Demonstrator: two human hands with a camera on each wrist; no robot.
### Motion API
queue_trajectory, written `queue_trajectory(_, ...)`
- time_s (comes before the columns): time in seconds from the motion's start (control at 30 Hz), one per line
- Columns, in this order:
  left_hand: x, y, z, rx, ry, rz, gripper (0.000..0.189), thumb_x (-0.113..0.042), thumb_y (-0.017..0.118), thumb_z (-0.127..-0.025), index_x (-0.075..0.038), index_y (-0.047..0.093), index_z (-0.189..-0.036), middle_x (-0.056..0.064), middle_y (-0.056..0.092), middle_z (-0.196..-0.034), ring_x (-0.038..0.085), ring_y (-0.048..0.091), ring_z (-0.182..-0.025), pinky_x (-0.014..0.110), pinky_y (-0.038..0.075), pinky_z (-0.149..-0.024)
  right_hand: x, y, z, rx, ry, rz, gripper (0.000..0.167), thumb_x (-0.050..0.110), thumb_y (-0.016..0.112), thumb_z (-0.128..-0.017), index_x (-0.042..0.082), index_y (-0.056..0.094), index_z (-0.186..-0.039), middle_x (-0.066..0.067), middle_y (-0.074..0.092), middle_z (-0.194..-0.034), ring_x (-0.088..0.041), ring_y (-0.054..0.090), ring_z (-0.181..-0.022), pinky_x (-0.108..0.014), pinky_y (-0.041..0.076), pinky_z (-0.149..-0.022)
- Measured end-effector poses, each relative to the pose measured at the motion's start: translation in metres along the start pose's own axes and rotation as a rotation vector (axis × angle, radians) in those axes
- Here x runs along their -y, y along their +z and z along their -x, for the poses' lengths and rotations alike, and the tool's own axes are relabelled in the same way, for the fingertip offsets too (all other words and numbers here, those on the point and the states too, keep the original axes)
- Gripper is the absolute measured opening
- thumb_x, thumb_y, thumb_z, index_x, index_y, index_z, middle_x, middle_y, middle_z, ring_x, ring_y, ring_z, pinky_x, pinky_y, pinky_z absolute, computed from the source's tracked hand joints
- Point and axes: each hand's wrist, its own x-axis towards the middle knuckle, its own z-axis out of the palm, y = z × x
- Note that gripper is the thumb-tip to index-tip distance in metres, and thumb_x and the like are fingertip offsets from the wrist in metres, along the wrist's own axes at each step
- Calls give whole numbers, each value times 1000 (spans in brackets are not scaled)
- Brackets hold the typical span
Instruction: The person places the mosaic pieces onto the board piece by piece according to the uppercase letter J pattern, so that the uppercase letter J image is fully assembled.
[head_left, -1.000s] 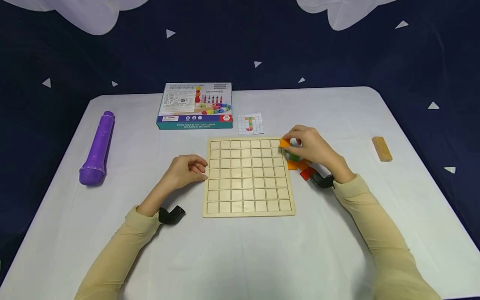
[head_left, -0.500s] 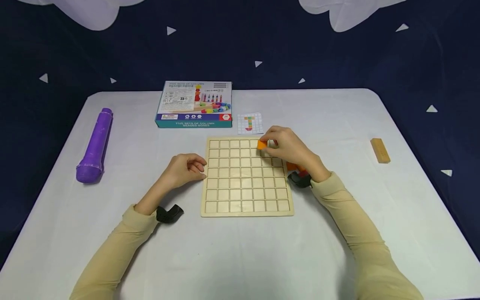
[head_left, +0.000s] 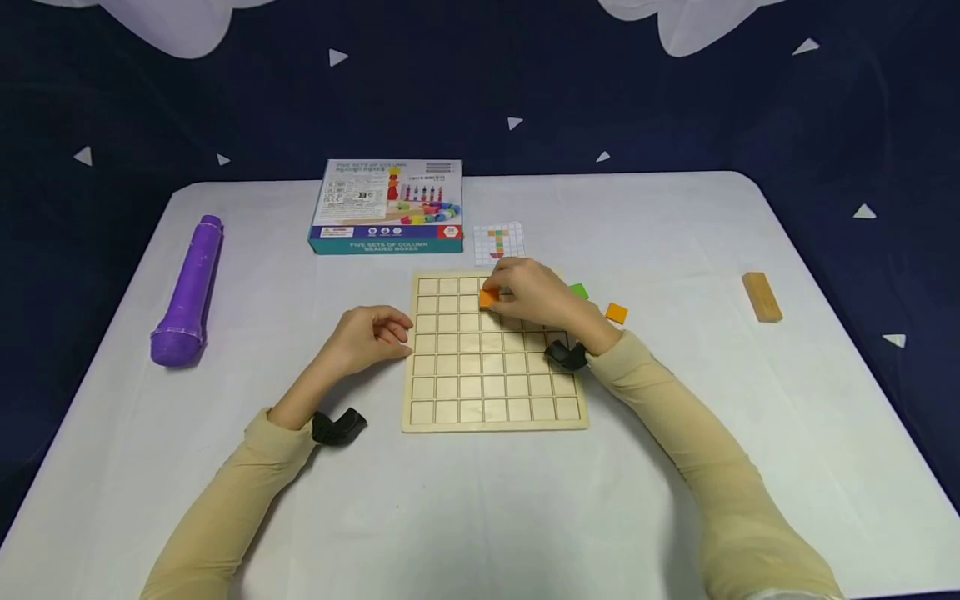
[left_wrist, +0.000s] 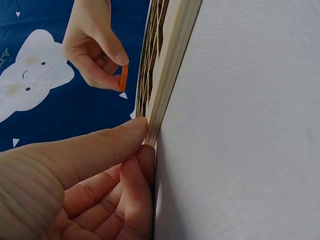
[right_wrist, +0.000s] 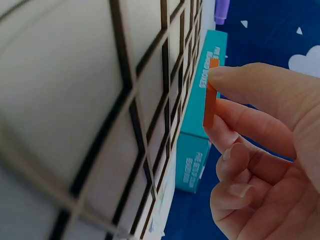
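Note:
A square wooden grid board (head_left: 460, 412) lies flat on the white table. My right hand (head_left: 536, 293) is over its upper middle, pinching an orange square tile (head_left: 488, 301) between thumb and fingers. In the right wrist view the tile (right_wrist: 210, 102) is held edge-on, apart from the board's cells. With thumb and bent index finger, my left hand (head_left: 367, 340) grips the board's left edge; the left wrist view has the thumb (left_wrist: 112, 145) right on that edge. A green tile (head_left: 578, 291) and another orange tile (head_left: 617, 313) lie right of the board, partly behind my right arm.
Behind the board lies a small card (head_left: 498, 242) printed with a coloured tile pattern. A flat toy box (head_left: 387, 207) is at the back. Far left lies a purple toy microphone (head_left: 187, 292); far right, a wooden block (head_left: 762, 297).
My right hand has carried the orange tile leftward from the tiles beside the board to over its upper middle columns. My left hand has stayed at the left edge.

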Motion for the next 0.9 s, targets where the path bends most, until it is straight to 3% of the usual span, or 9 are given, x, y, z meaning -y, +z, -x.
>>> queue_trajectory(0.23, -2, -1, 0, -5, -16, -10, 30, -4, 75, -74, 2, 66, -102, 14, 67, -83, 5, 55, -64, 15, 46, -60, 6, 4, -12, 40, -12, 30, 21, 17, 68, -84, 5, 72, -100, -9, 66, -97, -17, 55, -79, -31, 48, -74)
queue_trajectory(0.5, -2, 0, 0, 1, -23, 0, 33, -3, 74, -74, 2, 65, -105, 14, 66, -84, 6, 55, -64, 15, 46, -61, 10, 9, -19, 108, 30, 61, 23, 18, 67, -85, 6, 71, -104, -9, 66, -99, -16, 53, -79, -28, 47, -70)
queue_trajectory(0.9, -3, 0, 0, 8, -27, 6, 34, -4, 74, -74, 2, 64, -106, 13, 66, -84, 5, 55, -64, 16, 45, -60, 12, 14, -26, 115, 50, 34, 25, 17, 68, -84, 6, 70, -106, -9, 66, -101, -18, 57, -82, -29, 49, -73)
